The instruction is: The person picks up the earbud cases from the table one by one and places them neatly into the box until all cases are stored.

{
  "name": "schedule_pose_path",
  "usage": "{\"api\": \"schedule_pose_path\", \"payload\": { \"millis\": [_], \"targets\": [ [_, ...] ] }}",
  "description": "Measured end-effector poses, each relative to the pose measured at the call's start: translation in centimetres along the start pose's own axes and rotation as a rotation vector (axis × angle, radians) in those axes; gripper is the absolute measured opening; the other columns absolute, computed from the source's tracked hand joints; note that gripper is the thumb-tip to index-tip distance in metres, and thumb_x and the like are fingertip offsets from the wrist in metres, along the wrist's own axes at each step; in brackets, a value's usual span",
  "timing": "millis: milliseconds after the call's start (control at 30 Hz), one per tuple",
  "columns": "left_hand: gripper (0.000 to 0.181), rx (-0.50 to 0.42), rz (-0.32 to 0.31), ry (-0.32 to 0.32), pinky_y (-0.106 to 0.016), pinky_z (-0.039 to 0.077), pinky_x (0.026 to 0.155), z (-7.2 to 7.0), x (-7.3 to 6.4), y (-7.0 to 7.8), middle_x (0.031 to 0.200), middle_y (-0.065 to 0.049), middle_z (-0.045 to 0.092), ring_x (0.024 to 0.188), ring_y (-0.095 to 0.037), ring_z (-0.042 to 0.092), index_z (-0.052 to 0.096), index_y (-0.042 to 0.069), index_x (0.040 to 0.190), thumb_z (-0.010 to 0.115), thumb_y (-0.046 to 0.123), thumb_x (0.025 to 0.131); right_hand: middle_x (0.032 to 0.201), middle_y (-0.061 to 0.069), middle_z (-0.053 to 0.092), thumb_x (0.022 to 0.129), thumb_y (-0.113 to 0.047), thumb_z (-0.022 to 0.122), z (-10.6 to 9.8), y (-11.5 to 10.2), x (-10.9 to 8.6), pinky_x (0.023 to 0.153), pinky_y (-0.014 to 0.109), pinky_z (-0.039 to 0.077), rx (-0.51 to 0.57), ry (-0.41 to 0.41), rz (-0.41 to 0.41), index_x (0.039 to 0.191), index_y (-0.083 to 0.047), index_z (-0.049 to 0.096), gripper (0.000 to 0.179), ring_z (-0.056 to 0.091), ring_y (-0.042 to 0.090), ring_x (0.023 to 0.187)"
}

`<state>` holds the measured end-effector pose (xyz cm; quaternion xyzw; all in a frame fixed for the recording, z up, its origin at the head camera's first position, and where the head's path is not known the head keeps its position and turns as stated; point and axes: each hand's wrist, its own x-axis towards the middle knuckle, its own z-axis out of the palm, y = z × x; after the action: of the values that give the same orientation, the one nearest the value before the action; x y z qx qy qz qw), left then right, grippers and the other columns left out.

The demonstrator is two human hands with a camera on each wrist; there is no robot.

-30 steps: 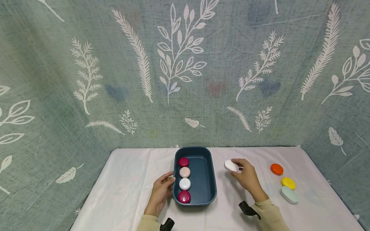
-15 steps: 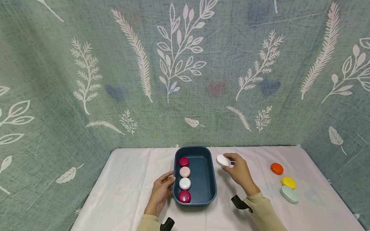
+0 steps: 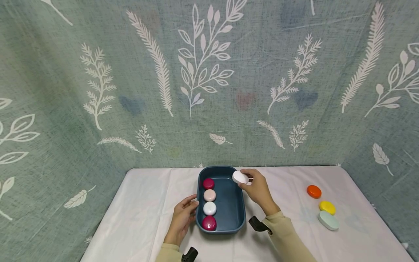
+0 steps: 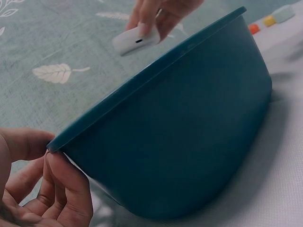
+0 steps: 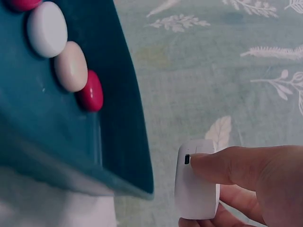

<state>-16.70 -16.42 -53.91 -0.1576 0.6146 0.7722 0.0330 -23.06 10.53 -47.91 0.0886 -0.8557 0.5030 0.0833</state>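
In the head view my right hand [image 3: 260,189] pinches a white oval rounded piece [image 3: 240,177] over the far right corner of a deep dark-blue tray [image 3: 229,211]. A small dark slot shows on its side in the right wrist view, with my thumb beside it. My left hand [image 3: 180,220] grips the tray's left rim, thumb on one side and fingers on the other. Along the tray's left side stand a crimson round piece [image 3: 208,183], a pink one [image 3: 210,195], a white one [image 3: 210,208] and another crimson one [image 3: 209,223] in a column.
To the right on the white cloth [image 3: 288,236] lie an orange round piece [image 3: 314,191], a yellow one [image 3: 327,207] and a pale green oval one [image 3: 328,220]. A leaf-patterned curtain [image 3: 203,127] rises behind the table and along both sides.
My right hand has carried the white oval piece leftward and slightly away from me, from beside the tray to over its far right corner. My left hand and the tray have stayed put.
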Motion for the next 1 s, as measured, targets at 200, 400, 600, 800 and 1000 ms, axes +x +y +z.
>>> {"api": "schedule_pose_path", "payload": {
  "millis": [200, 400, 600, 800, 1000],
  "targets": [
    [0.043, 0.007, 0.000, -0.002, -0.021, 0.052, 0.061, 0.0, -0.1, 0.1, 0.092, 0.004, 0.061, 0.073, -0.008, 0.056, 0.059, -0.006, 0.142, 0.067, 0.007, 0.102, 0.128, 0.028, 0.065, 0.083, 0.011, 0.081, 1.1, -0.5, 0.6, 0.097, 0.055, 0.057, 0.024, 0.007, -0.013, 0.125, 0.009, 0.069, 0.044, 0.067, 0.045, 0.115],
    [0.042, 0.009, 0.009, -0.004, -0.021, 0.052, 0.061, 0.0, -0.3, 0.3, 0.093, 0.003, 0.061, 0.074, -0.009, 0.056, 0.059, -0.006, 0.141, 0.067, 0.007, 0.102, 0.126, 0.027, 0.066, 0.083, 0.009, 0.082, 2.3, -0.8, 1.2, 0.097, 0.054, 0.057, 0.011, 0.001, -0.002, 0.125, 0.009, 0.070, 0.043, 0.067, 0.043, 0.114],
    [0.042, 0.002, 0.009, 0.002, -0.021, 0.053, 0.061, 0.1, -0.4, 0.2, 0.094, 0.003, 0.062, 0.074, -0.009, 0.057, 0.060, -0.007, 0.140, 0.067, 0.007, 0.102, 0.120, 0.025, 0.068, 0.082, 0.010, 0.082, 3.5, -0.5, 1.7, 0.091, 0.051, 0.059, 0.022, -0.005, -0.014, 0.122, 0.009, 0.070, 0.041, 0.068, 0.040, 0.109],
    [0.041, 0.000, 0.010, -0.001, -0.020, 0.053, 0.061, 0.0, -0.4, 0.1, 0.094, 0.003, 0.062, 0.074, -0.008, 0.058, 0.060, -0.006, 0.140, 0.067, 0.007, 0.102, 0.119, 0.025, 0.068, 0.082, 0.009, 0.082, 4.5, -0.5, 1.9, 0.089, 0.050, 0.057, 0.016, -0.003, 0.001, 0.121, 0.008, 0.071, 0.041, 0.068, 0.036, 0.102],
    [0.041, -0.012, 0.004, -0.005, -0.021, 0.053, 0.061, 0.0, -0.3, 0.1, 0.093, 0.005, 0.062, 0.073, -0.007, 0.057, 0.060, -0.005, 0.141, 0.067, 0.007, 0.102, 0.116, 0.025, 0.069, 0.081, 0.009, 0.082, 5.4, -0.6, 2.3, 0.086, 0.050, 0.056, 0.004, 0.008, -0.014, 0.120, 0.009, 0.071, 0.041, 0.069, 0.035, 0.098]
  ]
}}
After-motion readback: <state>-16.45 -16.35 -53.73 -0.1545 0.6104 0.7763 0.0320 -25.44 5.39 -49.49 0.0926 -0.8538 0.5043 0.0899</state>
